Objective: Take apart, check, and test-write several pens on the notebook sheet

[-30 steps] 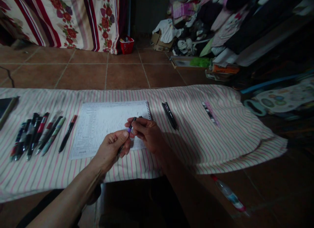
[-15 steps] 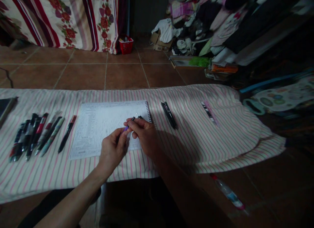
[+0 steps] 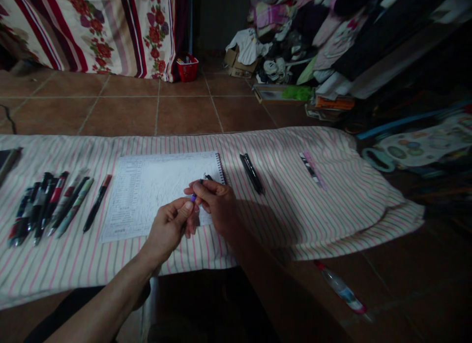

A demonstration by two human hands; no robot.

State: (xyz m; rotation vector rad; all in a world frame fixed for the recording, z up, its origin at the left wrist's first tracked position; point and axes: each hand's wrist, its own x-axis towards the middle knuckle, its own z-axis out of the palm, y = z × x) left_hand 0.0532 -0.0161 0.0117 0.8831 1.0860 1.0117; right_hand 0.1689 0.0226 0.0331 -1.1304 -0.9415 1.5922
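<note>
Item: pen (image 3: 193,198), purple grip. Left hand (image 3: 167,230) and right hand (image 3: 217,205) both pinch it above the notebook (image 3: 147,195) on the striped worktop (image 3: 295,210), seemingly working its parts.

Matt striped cloth (image 3: 302,210), white paper notebook (image 3: 155,185), glossy plastic pens (image 3: 51,205)

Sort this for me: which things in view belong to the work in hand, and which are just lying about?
In hand: purple-grip pen, pinched by left hand and right hand; spiral notebook beneath; probably the pen row and black pens.
Lying about: red basket, floor bottle, clothes pile.
</note>
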